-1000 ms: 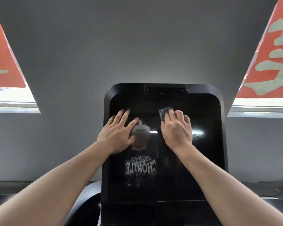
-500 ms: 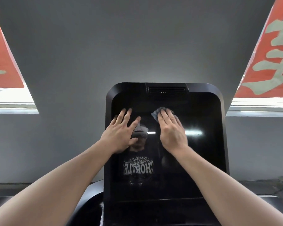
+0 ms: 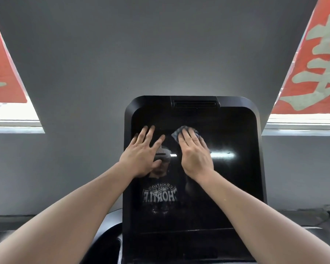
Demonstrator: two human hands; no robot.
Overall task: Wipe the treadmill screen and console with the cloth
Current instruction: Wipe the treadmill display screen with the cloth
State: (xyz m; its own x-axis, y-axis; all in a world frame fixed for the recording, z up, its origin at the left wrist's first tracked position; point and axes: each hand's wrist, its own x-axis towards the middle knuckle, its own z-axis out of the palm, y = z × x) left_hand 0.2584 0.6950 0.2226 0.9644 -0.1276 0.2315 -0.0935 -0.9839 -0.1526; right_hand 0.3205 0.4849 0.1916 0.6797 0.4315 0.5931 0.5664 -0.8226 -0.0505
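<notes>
The treadmill screen [image 3: 234, 187] is a tall glossy black panel, dark and reflecting a person in a printed shirt. My left hand [image 3: 143, 151] lies flat on its upper left part with fingers spread and straight. My right hand [image 3: 194, 151] presses a small grey-blue cloth [image 3: 176, 132] against the glass near the upper middle; its fingers are straight, and only the cloth's top and right edges show past them. The black console [image 3: 179, 250] sits below the screen.
A vent slot [image 3: 194, 104] sits in the screen's top bezel. A grey wall [image 3: 160, 54] stands behind, with bright windows and red banners [image 3: 316, 60] on both sides. Curved dark treadmill housing [image 3: 107, 231] lies at the lower left, and a cable runs at the far right.
My right hand has slid the cloth leftward and slightly up across the screen. My left hand has stayed flat in nearly the same spot.
</notes>
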